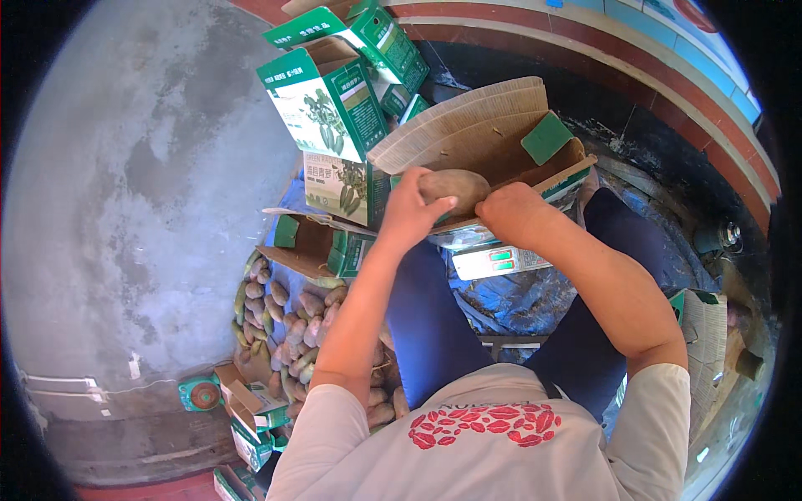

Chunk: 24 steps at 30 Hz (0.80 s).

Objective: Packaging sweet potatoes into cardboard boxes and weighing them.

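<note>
My left hand is wrapped round the left end of a large brown tuber that looks like a sweet potato. The tuber is over the left part of an open cardboard box, whose tall back flap stands up. Curled at the tuber's right end, over the box's front edge, is my right hand; its fingertips are hidden, so what they grip cannot be made out. Beneath the box is a scale with lit green displays, between my knees.
On the left floor lies a pile of tubers mixed with long green radishes. An open box stands beside it. Green and white boxes are stacked at the back left. Blue plastic sheeting covers the floor between my legs.
</note>
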Motion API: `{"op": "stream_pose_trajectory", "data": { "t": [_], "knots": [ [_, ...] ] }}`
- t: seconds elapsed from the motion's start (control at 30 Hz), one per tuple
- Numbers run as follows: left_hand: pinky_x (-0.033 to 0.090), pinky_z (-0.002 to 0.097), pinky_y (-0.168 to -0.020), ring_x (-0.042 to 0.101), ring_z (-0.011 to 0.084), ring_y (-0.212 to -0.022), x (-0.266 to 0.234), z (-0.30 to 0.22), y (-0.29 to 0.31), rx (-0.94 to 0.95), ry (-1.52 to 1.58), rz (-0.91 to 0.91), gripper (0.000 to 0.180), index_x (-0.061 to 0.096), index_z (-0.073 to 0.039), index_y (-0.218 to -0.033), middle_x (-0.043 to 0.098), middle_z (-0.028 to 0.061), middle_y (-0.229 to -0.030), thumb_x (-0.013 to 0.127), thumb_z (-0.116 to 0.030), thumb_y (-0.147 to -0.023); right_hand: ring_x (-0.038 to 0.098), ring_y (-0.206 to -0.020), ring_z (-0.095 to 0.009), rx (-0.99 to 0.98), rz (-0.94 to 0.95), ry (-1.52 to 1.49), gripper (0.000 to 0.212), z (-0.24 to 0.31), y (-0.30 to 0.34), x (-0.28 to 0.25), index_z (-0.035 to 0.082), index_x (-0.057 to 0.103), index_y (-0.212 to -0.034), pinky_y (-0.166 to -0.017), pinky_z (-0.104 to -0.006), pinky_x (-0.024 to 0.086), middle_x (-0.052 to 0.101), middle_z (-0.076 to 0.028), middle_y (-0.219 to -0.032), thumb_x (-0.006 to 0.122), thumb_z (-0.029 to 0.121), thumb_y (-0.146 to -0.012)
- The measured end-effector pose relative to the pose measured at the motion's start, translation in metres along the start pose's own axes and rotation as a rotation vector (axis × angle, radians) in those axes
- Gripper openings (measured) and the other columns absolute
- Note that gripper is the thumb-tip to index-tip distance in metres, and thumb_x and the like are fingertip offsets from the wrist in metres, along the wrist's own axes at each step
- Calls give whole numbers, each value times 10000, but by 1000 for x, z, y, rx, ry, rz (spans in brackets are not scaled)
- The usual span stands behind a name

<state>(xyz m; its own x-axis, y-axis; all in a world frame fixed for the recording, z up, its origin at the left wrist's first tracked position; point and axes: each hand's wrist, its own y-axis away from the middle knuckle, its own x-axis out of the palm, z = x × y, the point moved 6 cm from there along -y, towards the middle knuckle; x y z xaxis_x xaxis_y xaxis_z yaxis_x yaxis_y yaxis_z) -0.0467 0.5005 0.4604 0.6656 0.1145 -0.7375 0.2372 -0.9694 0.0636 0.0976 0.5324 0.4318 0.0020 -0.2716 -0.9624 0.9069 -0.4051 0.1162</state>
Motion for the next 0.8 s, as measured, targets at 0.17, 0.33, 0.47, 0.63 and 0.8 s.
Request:
{"op": "stream_pose_trajectory", "data": {
  "t": [0.17,0.33,0.47,0.63,0.8],
  "knots": [
    [485,389,-718,624,329,-798,26,-13,-14,90,-179,97,400,539,-14,-1007,633,189,-840,742,-206,-721,677,-806,-267,34,13,-19,165,-2,0,-1,73,700,-862,-671,-385,525,693,-116,-858,556,116,-793],
    [485,409,-701,625,349,-797,43,-2,-21,178,-314,233,192,608,-27,-904,646,178,-816,663,-163,-780,677,-803,-259,26,-11,38,149,-2,-3,0,86,700,-866,-664,-384,524,693,-108,-858,582,119,-781],
    [489,407,-690,629,341,-771,40,1,-19,149,-194,169,95,636,-40,-847,651,169,-816,621,-122,-800,674,-821,-267,18,-30,27,153,-3,-5,-1,92,695,-875,-677,-385,523,691,-107,-863,575,120,-785],
    [499,369,-677,644,311,-747,8,-8,3,98,-78,24,111,636,-39,-873,651,164,-814,630,-121,-798,668,-836,-279,45,-20,-22,171,-2,-1,-9,97,680,-911,-701,-392,520,687,-113,-868,558,115,-792],
    [489,274,-684,643,144,-778,-44,48,28,58,348,-360,131,646,-5,-915,672,59,-825,603,-121,-872,666,-805,-281,41,-37,2,149,-1,1,-6,79,657,-893,-681,-392,519,678,-116,-825,557,101,-785]
  ]
}}
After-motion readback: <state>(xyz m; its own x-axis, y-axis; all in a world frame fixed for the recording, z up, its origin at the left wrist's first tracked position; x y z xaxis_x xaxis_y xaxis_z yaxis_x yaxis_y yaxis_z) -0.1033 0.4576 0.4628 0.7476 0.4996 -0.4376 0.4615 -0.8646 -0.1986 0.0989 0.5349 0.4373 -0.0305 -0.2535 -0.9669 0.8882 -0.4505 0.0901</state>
